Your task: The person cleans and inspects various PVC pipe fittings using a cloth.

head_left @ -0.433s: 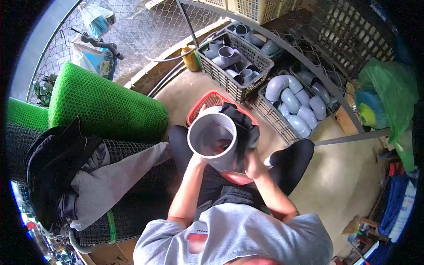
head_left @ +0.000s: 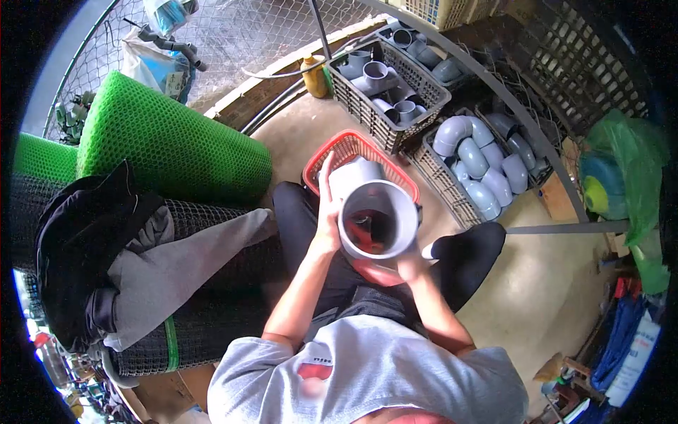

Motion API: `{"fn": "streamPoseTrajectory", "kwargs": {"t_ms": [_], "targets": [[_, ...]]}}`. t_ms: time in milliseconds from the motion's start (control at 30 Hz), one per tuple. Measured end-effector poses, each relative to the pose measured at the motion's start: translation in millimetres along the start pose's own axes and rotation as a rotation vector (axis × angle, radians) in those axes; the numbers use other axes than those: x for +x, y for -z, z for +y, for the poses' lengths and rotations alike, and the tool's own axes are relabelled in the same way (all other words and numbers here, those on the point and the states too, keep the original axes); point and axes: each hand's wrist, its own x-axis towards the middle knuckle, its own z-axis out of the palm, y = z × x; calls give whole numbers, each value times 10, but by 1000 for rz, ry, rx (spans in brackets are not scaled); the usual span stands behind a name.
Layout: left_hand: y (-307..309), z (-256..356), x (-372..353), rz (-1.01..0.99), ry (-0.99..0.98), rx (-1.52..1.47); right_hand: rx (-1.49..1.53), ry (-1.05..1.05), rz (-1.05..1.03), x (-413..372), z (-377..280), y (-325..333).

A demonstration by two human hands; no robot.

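Note:
A grey plastic pipe tee [head_left: 412, 237] is held over my lap, its wide round mouth facing up toward me and a side branch pointing away. My left hand [head_left: 328, 222] grips its left side, fingers stretched along the wall. Against the lower right side is my right hand [head_left: 411, 267], smeared by motion, its fingers hidden behind the tee. Only a dark edge of a black cloth [head_left: 420, 212] shows at the tee's right, by that hand. Beyond the tee, a red plastic basket [head_left: 318, 164] sits on the floor. Something red and dark shows through the mouth.
Ahead, a black crate [head_left: 385, 134] holds grey fittings; a second crate [head_left: 441, 185] holds grey elbows. A yellow-brown bottle [head_left: 315, 78] stands beside them. To my left lie a green mesh roll [head_left: 173, 145], black netting and a grey-and-black garment [head_left: 169, 283]. A green bag [head_left: 639, 191] hangs right.
The tee has moved right and toward me and turned, bringing its side branch into view. The black cloth, earlier spread over its right side, is now mostly hidden. The view has shifted slightly.

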Motion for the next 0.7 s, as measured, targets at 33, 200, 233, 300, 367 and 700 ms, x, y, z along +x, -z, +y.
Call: {"fn": "streamPoseTrajectory", "kwargs": {"t_ms": [33, 200, 233, 300, 367, 700], "targets": [[26, -136, 39, -11, -121, 142, -348, -58, 106, -71, -13, 47], [102, -286, 99, -90, 45, -92, -1585, 166, 471, -369, 355, 364], [70, -236, 56, -74, 105, -10, -1177, 236, 328, -248, 446, 618], [-132, -97, -89, -30, 152, -188, -1124, 257, 353, -32, 85, 182], [-262, -129, -226, -87, 108, -216, -1046, 265, 395, 114, -34, 86], [-159, 121, -368, -373, -348, 160, 1618, -402, 208, 117, -394, -31]]}}
